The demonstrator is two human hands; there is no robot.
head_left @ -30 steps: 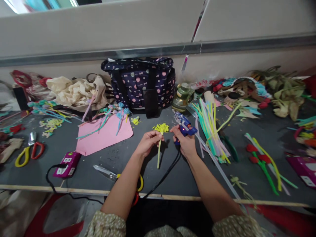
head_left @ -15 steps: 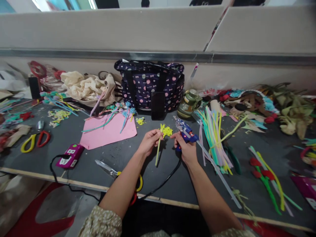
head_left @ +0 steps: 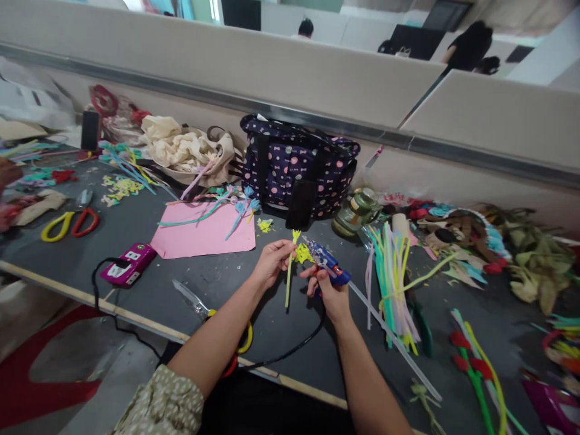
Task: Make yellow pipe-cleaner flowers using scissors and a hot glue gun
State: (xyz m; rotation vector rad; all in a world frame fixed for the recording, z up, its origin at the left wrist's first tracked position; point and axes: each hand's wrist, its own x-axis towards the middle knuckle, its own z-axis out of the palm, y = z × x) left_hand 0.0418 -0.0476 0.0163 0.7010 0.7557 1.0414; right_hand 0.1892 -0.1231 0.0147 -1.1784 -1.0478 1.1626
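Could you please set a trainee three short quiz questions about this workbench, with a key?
1. True or false: the right hand holds the blue glue gun, and the left hand holds a yellow-green stem.
2. What stands against the front of the dotted bag? (A) a pair of scissors (B) a black phone (C) a bunch of red flowers
3. Fill in the colour: the flat sheet to the left of the bag is ____.
Key: 1 true; 2 B; 3 pink.

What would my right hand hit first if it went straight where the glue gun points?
Likely the flared tip of the yellow stem in your left hand, close ahead of the glue gun. Depth is unclear; it might pass over toward the phone.
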